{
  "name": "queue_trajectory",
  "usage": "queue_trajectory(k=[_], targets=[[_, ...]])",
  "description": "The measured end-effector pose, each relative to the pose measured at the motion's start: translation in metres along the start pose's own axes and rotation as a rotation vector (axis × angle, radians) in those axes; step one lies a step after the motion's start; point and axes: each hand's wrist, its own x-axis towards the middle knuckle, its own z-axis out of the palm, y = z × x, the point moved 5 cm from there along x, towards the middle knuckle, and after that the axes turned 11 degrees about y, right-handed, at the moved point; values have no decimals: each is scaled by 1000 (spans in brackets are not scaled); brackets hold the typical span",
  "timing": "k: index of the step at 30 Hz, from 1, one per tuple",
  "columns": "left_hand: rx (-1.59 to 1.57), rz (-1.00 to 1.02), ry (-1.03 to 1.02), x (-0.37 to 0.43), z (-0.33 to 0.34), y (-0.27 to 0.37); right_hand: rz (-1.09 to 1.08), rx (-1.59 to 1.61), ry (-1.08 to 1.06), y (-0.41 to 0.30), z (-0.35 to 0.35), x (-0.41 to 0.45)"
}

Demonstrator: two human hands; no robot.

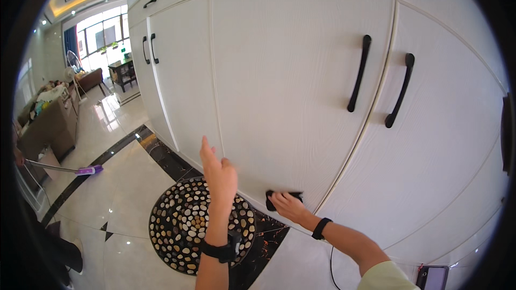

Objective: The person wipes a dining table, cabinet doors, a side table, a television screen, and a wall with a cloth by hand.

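My right hand (289,206) presses a black cloth (272,201) to the lower part of a white wood-grain cabinet door (290,88). Most of the cloth lies under my fingers. My left hand (219,175) is raised before the same cabinet, further left, with nothing in it. Its fingers point up and the thumb stands off; whether it touches the panel I cannot tell. Below that hand and partly behind my forearm lies a round pebble mat (181,225). Black bands circle both wrists. Long black handles (360,74) are fixed to the doors.
At the left a person, partly seen, holds a purple-headed broom (89,170). A brown sofa (52,120) piled with cloths stands behind. Dark stone strips (161,157) cross the glossy tile floor. A black cable (333,270) and a dark-framed flat object (432,278) lie low at right.
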Motion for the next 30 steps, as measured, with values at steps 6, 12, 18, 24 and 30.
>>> queue_trajectory(k=[6,12,18,24,30], targets=[[91,-46,94,16,8,-13,586,-354,558,292,-180,169],[-83,45,111,46,1,20,575,-464,525,323,-180,195],[-117,78,-29,71,-3,15,-2,40,-59,7,3,83],[-202,52,-151,98,-21,-35,178,-414,380,160,-78,137],[-126,52,-250,113,-20,-96,790,-661,502,420,-227,269]])
